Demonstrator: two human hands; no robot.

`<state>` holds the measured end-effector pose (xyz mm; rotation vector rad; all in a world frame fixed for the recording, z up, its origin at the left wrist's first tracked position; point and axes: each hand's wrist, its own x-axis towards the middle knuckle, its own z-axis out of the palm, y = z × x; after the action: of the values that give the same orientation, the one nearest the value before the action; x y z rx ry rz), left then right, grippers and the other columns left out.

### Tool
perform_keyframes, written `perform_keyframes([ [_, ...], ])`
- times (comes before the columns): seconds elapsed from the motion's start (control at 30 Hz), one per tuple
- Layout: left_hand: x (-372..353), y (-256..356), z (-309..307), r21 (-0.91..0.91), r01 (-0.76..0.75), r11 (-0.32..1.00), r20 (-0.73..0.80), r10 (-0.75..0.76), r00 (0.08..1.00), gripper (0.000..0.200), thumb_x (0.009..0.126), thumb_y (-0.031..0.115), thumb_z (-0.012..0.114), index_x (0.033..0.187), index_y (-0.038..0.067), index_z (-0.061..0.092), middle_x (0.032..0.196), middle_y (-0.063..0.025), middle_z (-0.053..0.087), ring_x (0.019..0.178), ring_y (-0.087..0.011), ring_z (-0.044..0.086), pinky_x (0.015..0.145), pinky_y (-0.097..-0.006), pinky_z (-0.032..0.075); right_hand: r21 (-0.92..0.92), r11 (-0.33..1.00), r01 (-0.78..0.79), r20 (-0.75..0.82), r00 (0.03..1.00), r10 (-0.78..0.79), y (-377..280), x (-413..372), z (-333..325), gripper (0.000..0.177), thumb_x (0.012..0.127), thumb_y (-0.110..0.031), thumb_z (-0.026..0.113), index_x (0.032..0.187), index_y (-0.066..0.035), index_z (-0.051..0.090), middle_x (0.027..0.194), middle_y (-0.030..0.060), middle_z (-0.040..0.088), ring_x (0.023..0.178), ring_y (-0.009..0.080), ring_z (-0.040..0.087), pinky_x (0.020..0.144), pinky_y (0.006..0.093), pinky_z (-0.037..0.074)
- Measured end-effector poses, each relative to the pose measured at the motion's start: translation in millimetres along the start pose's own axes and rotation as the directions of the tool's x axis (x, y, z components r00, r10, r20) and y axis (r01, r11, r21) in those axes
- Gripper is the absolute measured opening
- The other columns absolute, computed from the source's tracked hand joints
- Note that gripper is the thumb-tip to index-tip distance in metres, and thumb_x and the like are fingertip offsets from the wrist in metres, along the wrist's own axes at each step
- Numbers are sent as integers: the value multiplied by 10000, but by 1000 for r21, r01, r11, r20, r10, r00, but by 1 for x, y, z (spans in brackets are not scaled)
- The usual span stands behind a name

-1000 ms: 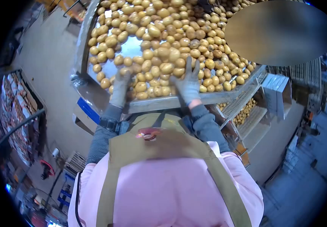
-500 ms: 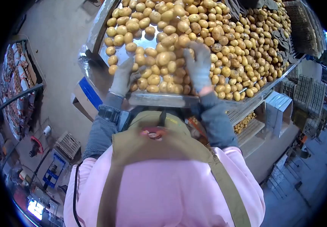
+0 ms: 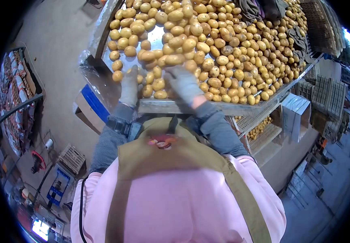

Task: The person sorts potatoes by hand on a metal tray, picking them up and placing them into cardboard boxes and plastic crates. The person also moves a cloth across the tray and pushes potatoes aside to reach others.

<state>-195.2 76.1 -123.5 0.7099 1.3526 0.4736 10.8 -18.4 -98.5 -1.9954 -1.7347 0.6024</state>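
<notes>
Yellow-brown potatoes [image 3: 222, 60] cover most of a metal-edged table [image 3: 163, 106]. My left hand [image 3: 129, 87], in a grey glove, is at the table's near left, upright beside a few potatoes; its fingers are blurred. My right hand [image 3: 182, 83], gloved too, reaches in over the potatoes near the front edge, fingers stretched and touching or just above them. Between the hands lie several potatoes. Whether the left fingers hold anything is hidden.
Dark cloths [image 3: 273, 9] lie on the potatoes at the far side. Right of the table stand stacked crates [image 3: 329, 95] and a white box [image 3: 296, 106]. A blue-edged carton [image 3: 94, 103] is at the left. More potatoes [image 3: 258, 130] sit below the table.
My right hand has moved left, closer to my left hand. Potatoes near the front edge have shifted, and the whole view has slid slightly.
</notes>
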Motion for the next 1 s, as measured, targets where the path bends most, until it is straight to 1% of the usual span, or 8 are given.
perform_keyframes([
  [0.17, -29, 17, -15, -29, 28, 999, -41, -29, 999, 383, 1024, 429, 531, 983, 86, 694, 837, 1, 626, 666, -96, 579, 572, -232, 455, -147, 989, 3, -409, 910, -64, 33, 68, -64, 343, 906, -336, 656, 1201, -159, 659, 1214, 132, 630, 1103, 371, 586, 916, 475, 493],
  [0.4, 17, -19, -91, 44, -330, 943, -415, 318, 853, 393, 1004, 339, 593, 1209, 9, 653, 1057, -80, 668, 891, -123, 611, 709, -263, 510, -358, 933, 26, -137, 987, -81, -30, 24, -5, 583, 775, -395, 781, 1315, -255, 614, 1510, 118, 383, 1316, 357, 418, 1043, 542, 391],
  [0.57, 24, -18, -63, -19, -279, 960, -289, 262, 921, 459, 986, 248, 634, 1373, 12, 565, 1246, -93, 628, 1073, -149, 582, 878, -268, 493, -239, 847, 475, 53, 877, -477, -35, 45, 41, 509, 822, -227, 694, 1320, -244, 591, 1477, 81, 452, 1264, 289, 493, 959, 400, 477],
  [0.63, 27, -19, -64, -66, -324, 944, -315, 288, 904, 431, 990, 262, 649, 1374, 75, 590, 1217, -25, 642, 946, -81, 582, 750, -219, 497, -338, 803, 491, 171, 871, -460, -30, 75, 58, 458, 876, -269, 632, 1331, -235, 594, 1401, 69, 543, 1222, 288, 534, 976, 389, 471],
  [0.77, 27, 10, -85, 142, -197, 970, -217, 225, 950, 447, 1021, 390, 572, 1390, 137, 580, 1243, -3, 620, 1041, -86, 578, 807, -227, 495, -344, 923, 174, -1, 983, -186, -34, 145, 13, 458, 894, -496, 613, 1261, -228, 669, 1363, 90, 584, 1262, 337, 498, 1043, 487, 418],
  [0.83, 25, 20, -84, 116, -184, 976, -214, 205, 955, 477, 1013, 461, 555, 1395, 178, 574, 1254, 19, 608, 1061, -89, 561, 796, -244, 504, -230, 950, 210, -220, 940, -261, -23, 190, 24, 448, 886, -513, 617, 1225, -233, 699, 1365, 86, 583, 1274, 373, 491, 1050, 514, 404],
  [0.97, 28, 22, -86, 29, -149, 988, -211, 151, 966, 490, 1007, 446, 576, 1414, 174, 545, 1243, 11, 604, 1089, -108, 562, 816, -259, 514, -400, 847, 350, 296, 924, -242, -77, 188, 47, 585, 859, -599, 631, 1333, -256, 632, 1364, 32, 556, 1303, 381, 472, 1017, 499, 436],
  [1.0, 22, 21, -87, -16, -169, 986, -199, 162, 966, 493, 1008, 436, 581, 1420, 169, 537, 1244, 9, 604, 1088, -110, 566, 824, -262, 515, -405, 825, 395, 213, 918, -335, -85, 164, 52, 572, 848, -567, 658, 1320, -247, 629, 1344, 32, 556, 1292, 362, 481, 996, 482, 452],
])
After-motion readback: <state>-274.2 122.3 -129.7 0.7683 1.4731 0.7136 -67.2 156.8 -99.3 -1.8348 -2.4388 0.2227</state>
